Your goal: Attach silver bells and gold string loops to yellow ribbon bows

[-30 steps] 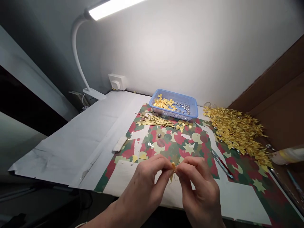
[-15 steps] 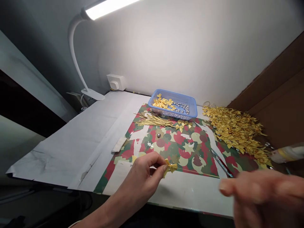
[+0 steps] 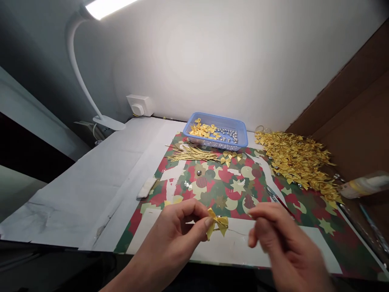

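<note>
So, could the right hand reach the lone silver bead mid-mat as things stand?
Probably yes: the silver bead lies uncovered on the mat, though the thin strand by the yellow bow may occupy the right hand.

1 white desk lamp (image 3: 74,65) stands at left rear, lit, its neck curved and its bar-shaped head running past the upper edge of view. 1 thin white cable (image 3: 95,132) hangs beside the lamp's foot. The pale wall (image 3: 194,56) is brightest around its middle; 1 white box-shaped fitting (image 3: 140,105) with a rounded front sits at its base. White sheeting (image 3: 100,174) covers the table's left side — creased toward the near corner. 1 white pad (image 3: 146,188) lies at the left edge of the red-and-green patterned covering (image 3: 237,186). At right, 1 brown panel (image 3: 358,93) meets the wall; 1 bottle (image 3: 363,186) is near it — contents undetermined.
</note>
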### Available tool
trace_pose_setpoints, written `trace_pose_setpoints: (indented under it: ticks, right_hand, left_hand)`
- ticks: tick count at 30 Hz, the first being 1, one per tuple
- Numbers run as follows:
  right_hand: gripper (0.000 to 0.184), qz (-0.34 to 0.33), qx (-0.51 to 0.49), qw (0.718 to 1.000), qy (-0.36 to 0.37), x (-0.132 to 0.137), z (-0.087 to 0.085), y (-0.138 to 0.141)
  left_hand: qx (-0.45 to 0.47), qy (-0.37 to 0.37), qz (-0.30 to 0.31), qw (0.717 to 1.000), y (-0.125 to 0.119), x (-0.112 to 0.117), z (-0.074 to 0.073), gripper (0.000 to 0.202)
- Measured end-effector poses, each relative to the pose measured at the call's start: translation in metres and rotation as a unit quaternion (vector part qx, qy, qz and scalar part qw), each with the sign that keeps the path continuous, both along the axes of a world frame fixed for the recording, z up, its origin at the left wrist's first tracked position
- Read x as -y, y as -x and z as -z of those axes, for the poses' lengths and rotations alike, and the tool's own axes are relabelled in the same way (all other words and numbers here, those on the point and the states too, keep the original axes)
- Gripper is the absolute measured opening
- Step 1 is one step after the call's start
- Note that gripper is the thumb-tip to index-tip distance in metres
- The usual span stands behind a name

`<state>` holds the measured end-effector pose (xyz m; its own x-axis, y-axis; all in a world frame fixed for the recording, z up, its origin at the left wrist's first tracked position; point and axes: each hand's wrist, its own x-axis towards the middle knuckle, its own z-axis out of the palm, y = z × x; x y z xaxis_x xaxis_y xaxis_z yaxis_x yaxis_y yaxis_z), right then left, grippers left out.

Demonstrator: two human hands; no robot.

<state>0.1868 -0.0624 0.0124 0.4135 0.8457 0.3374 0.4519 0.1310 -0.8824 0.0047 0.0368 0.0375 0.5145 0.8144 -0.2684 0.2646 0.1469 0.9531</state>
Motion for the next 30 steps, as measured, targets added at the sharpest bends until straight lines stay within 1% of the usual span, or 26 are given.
trace_pose_setpoints:
  ticks: [3,6,8,10,12,13,14,15,17,19,20,23,24,25,26,28,30]
  right_hand:
    - [0.012,-0.087,-0.017,0.995,0.039,-0.021,0.003,0.019]
    - [0.019,-0.122,-0.028,0.991,0.041,-0.027,0.005,0.028]
    - [0.025,-0.138,-0.085,0.985,0.058,-0.027,0.005,0.029]
    - [0.029,-0.173,-0.186,0.962,0.098,-0.028,0.005,0.027]
    - [0.032,-0.213,-0.282,0.925,0.138,-0.029,0.006,0.025]
    - [0.032,-0.225,-0.31,0.912,0.15,-0.03,0.007,0.024]
    - [0.033,-0.23,-0.321,0.905,0.155,-0.031,0.007,0.023]
    - [0.034,-0.229,-0.318,0.906,0.159,-0.032,0.008,0.022]
    - [0.035,-0.217,-0.289,0.917,0.169,-0.032,0.008,0.02]
    - [0.034,-0.194,-0.253,0.933,0.168,-0.031,0.006,0.02]
    - [0.03,-0.167,-0.236,0.945,0.155,-0.03,0.004,0.02]
    - [0.015,-0.041,-0.165,0.983,0.067,-0.024,0.001,0.021]
    - [0.01,-0.003,-0.137,0.99,0.037,-0.022,0.001,0.022]
    - [0.008,0.019,-0.111,0.993,0.015,-0.021,0.002,0.024]
    - [0.008,0.026,-0.09,0.996,0.003,-0.019,0.003,0.025]
    - [0.011,0.014,-0.075,0.997,0.005,-0.017,0.006,0.026]
    - [0.015,0.0,-0.113,0.993,0.02,-0.016,0.008,0.024]
  left_hand:
    - [0.0,-0.023,0.008,1.0,0.001,0.004,-0.004,0.021]
    - [-0.001,-0.087,0.018,0.996,-0.001,0.008,-0.007,0.019]
    - [0.006,-0.141,0.015,0.99,-0.003,0.009,-0.009,0.018]
    - [0.016,-0.17,0.009,0.985,-0.004,0.009,-0.009,0.018]
    - [0.027,-0.147,0.017,0.989,-0.004,0.007,-0.009,0.018]
    - [0.033,-0.119,0.025,0.992,-0.004,0.005,-0.009,0.018]
    - [0.04,-0.083,0.031,0.995,-0.003,0.003,-0.008,0.019]
    - [0.046,-0.043,0.035,0.997,-0.003,0.001,-0.008,0.019]
    - [0.057,0.02,0.032,0.998,-0.002,-0.003,-0.006,0.018]
    - [0.065,0.049,0.017,0.997,-0.003,-0.005,-0.005,0.018]
    - [0.069,0.052,0.009,0.996,-0.004,-0.005,-0.004,0.017]
    - [0.076,0.034,-0.009,0.996,-0.006,-0.003,-0.002,0.016]
    - [0.073,0.024,-0.013,0.997,-0.006,-0.002,-0.002,0.016]
    - [0.065,0.014,-0.017,0.998,-0.006,-0.002,-0.001,0.016]
    - [0.056,0.003,-0.022,0.998,-0.006,-0.001,0.0,0.017]
    - [0.037,-0.019,-0.033,0.999,-0.005,-0.002,0.002,0.018]
    - [0.018,-0.049,-0.047,0.998,-0.004,-0.005,0.007,0.017]
